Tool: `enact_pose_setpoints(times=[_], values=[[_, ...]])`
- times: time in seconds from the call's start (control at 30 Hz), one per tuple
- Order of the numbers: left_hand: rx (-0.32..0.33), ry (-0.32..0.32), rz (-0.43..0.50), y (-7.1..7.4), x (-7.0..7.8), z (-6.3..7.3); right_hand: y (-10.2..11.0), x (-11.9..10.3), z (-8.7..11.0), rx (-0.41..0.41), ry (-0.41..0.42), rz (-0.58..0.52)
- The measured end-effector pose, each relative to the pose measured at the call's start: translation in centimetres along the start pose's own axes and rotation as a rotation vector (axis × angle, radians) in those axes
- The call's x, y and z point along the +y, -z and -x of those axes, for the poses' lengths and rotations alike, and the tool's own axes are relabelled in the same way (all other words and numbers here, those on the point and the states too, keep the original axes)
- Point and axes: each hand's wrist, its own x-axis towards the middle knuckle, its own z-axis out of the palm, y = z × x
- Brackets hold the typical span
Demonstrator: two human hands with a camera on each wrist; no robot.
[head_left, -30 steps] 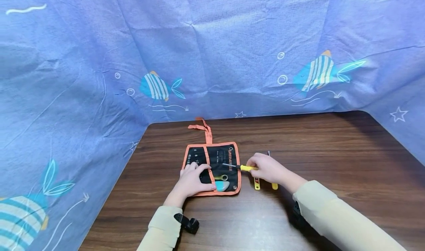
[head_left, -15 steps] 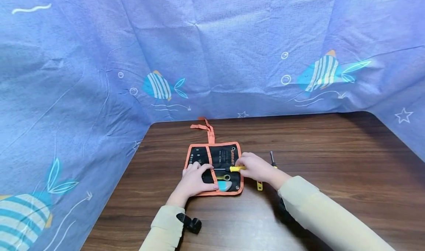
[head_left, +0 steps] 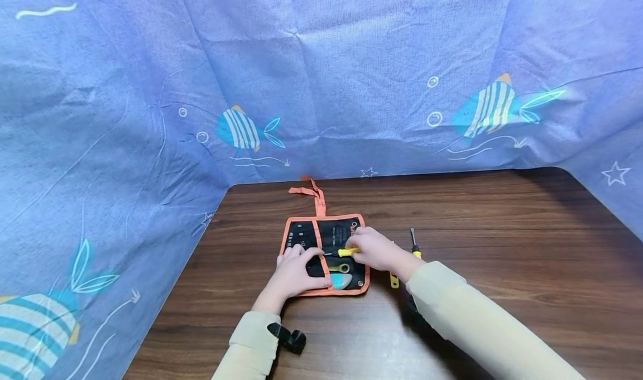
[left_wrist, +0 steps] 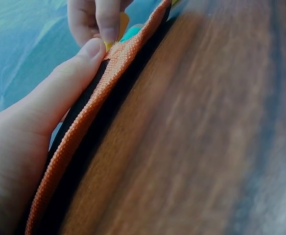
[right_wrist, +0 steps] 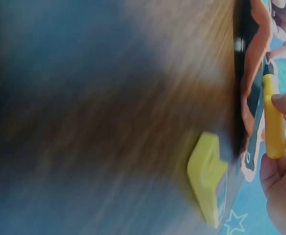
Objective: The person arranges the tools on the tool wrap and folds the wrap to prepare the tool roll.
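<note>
Holding a slim screwdriver with a yellow handle and black collar [head_left: 346, 252] low over a black fabric tool pouch with orange edging [head_left: 329, 232], spread flat on a dark brown wood-grain table [head_left: 477, 229].

With the right hand [head_left: 374, 249], pinching the handle between thumb and fingers, pointing the shaft at the orange band across the pouch, likely lying level to suit the pocket mouth; not telling how far the tip is in. With the left hand [head_left: 295, 271], resting thumb and index finger wide apart along the band, apparently steadying the cloth. Seeing a yellow ring-ended tool [head_left: 344, 268] and a teal-and-grey rounded tool [head_left: 341, 281] jutting from beneath the band, seemingly stowed side by side. Noting a second screwdriver with a metal shaft [head_left: 414, 240] lying right of the pouch, probably within easy reach.
</note>
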Motion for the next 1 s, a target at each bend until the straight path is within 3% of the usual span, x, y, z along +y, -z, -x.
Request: enact_pose_setpoints(times=[0.3, 0.67, 1.0], values=[[0.011, -0.001, -0.006, -0.2, -0.1, 0.1, -0.9, -0.7, -0.9, -0.009, -0.030, -0.013], [0.037, 0.002, -0.011, -0.2, -0.4, 0.2, -0.2, 1.6, 0.9, 0.022, -0.127, -0.008], [0.057, 0.014, 0.014, -0.3, 0.1, 0.3, -0.6, 0.8, 0.6, 0.003, -0.170, -0.052]])
